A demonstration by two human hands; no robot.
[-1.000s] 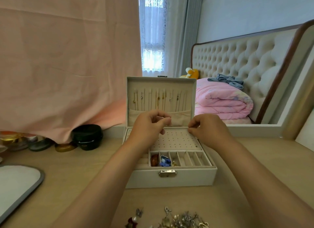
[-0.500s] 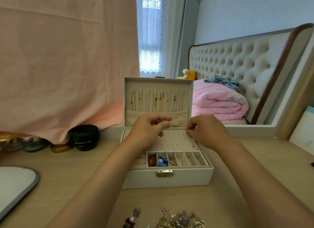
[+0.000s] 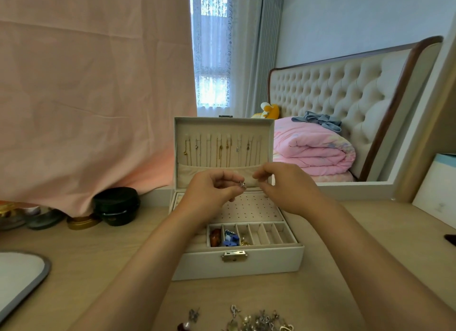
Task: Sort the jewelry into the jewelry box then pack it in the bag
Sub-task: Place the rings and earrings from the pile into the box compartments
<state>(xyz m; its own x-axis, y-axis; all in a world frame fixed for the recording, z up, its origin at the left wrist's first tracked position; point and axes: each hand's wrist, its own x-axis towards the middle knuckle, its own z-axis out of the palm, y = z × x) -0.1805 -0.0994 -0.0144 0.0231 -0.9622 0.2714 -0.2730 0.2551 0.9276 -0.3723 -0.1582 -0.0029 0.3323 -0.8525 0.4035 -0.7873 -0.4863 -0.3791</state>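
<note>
mid-sort, my left hand (image 3: 212,191) pinches a small silver earring (image 3: 243,184) just above the perforated earring panel (image 3: 249,207) of the open jewelry box (image 3: 237,259), my right hand (image 3: 286,186) bunched beside it, on what i cannot tell; next, i reckon, its post needs a hole below my fingers.

Pink cloth (image 3: 86,96) hangs beside a daylit window (image 3: 212,59) and tufted headboard (image 3: 345,96)

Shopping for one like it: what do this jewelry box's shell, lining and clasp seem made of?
Jewelry box shell: likely off-white faux leather, smooth and matte. Lining: beige velvety fabric, soft, no shine. Clasp: silvery polished metal, it glints.
</note>
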